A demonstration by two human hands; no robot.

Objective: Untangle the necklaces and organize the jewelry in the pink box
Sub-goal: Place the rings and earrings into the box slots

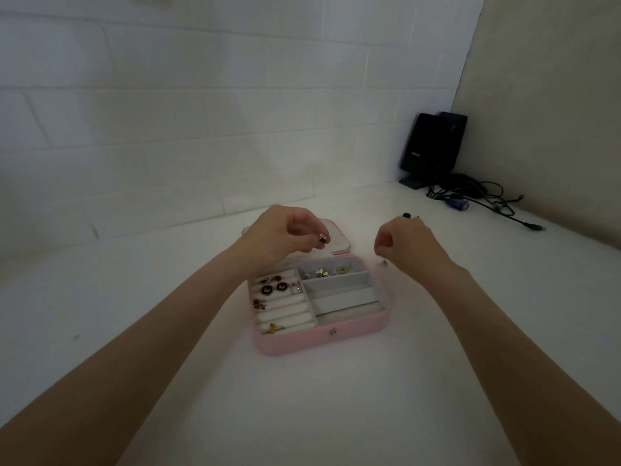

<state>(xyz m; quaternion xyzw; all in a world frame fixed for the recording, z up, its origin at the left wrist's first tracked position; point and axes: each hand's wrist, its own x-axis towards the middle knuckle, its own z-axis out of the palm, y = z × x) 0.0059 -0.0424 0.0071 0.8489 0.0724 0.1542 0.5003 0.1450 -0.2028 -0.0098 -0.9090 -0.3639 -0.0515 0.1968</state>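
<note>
Sat open on the table, pink box (302, 343); pinched a small dark charm above its lid, left hand (285, 232); curled right hand (401, 242), contents untellable; sorting stage; called next for seating the piece.

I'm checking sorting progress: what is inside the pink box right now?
The pink jewelry box holds dark round earrings on the ring rolls, a gold piece in front, and small charms in the back compartment. The other compartments look empty; the left hand covers the back edge.
</note>
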